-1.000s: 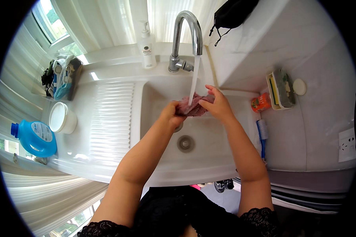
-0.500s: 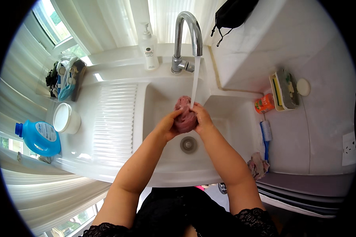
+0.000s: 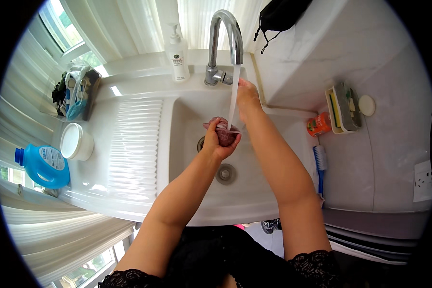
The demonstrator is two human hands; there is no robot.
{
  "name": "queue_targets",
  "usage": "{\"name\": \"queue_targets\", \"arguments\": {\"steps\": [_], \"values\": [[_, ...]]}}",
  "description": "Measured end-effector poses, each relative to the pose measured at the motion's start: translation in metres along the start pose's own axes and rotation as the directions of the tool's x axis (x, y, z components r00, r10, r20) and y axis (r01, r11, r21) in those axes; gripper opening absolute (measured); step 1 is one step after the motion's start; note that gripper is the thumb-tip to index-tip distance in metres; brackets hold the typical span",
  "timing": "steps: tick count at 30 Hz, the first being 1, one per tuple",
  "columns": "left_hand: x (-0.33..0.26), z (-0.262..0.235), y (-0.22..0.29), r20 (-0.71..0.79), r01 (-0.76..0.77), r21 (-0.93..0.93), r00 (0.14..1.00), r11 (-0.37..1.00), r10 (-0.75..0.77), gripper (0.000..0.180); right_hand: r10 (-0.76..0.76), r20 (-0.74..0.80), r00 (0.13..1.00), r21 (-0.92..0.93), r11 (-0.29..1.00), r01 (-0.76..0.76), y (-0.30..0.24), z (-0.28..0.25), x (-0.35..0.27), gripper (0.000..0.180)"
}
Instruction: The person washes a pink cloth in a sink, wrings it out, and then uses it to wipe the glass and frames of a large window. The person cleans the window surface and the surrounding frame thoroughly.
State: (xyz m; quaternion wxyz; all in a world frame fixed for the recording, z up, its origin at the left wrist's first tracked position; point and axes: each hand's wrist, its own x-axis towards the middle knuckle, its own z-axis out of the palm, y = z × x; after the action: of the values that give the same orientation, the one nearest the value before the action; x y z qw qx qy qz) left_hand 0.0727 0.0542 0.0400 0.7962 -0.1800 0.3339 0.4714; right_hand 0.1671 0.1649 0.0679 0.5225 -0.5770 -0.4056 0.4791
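In the sink [image 3: 182,158], my left hand [image 3: 215,148] is closed around a wet, bunched, pinkish-mauve cloth [image 3: 225,137]. Water from the chrome faucet [image 3: 236,45] runs down onto it. My right hand [image 3: 248,98] reaches up behind the stream to the faucet handle [image 3: 221,77] at the base. Its fingertips are bent in at the handle's end, partly screened by the water. Below the cloth, the round drain [image 3: 225,174] shows in the basin floor.
Left of the basin is a ribbed washboard [image 3: 135,149], with a blue detergent jug [image 3: 45,165], white tub [image 3: 77,142] and clear box [image 3: 78,93] beyond. A pump bottle [image 3: 178,58] stands behind. On the right are an orange container [image 3: 318,124], brush [image 3: 320,165] and caddy [image 3: 342,109].
My right hand has left the cloth and moved up to the faucet handle. The cloth stays in my left hand, more tightly bunched. My right arm now covers the second cloth by the brush.
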Motion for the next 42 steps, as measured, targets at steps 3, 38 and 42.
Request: {"name": "queue_targets", "arguments": {"steps": [3,38,42], "values": [[0.004,-0.001,0.004,0.067,-0.009,-0.005,0.998,1.0,0.01,0.028,0.025,0.009,1.0,-0.069,0.997,-0.025,-0.036,0.012,-0.024,0.036],[-0.062,-0.039,0.004,0.001,-0.024,0.956,0.997,0.291,0.077,0.017,-0.041,0.342,0.939,-0.26,0.956,0.137,0.041,-0.005,-0.122,0.016],[-0.055,-0.043,-0.003,0.152,-0.187,0.977,0.946,0.098,0.287,0.012,-0.014,0.328,0.945,-0.39,0.909,0.149,0.038,-0.003,-0.119,0.024]]}}
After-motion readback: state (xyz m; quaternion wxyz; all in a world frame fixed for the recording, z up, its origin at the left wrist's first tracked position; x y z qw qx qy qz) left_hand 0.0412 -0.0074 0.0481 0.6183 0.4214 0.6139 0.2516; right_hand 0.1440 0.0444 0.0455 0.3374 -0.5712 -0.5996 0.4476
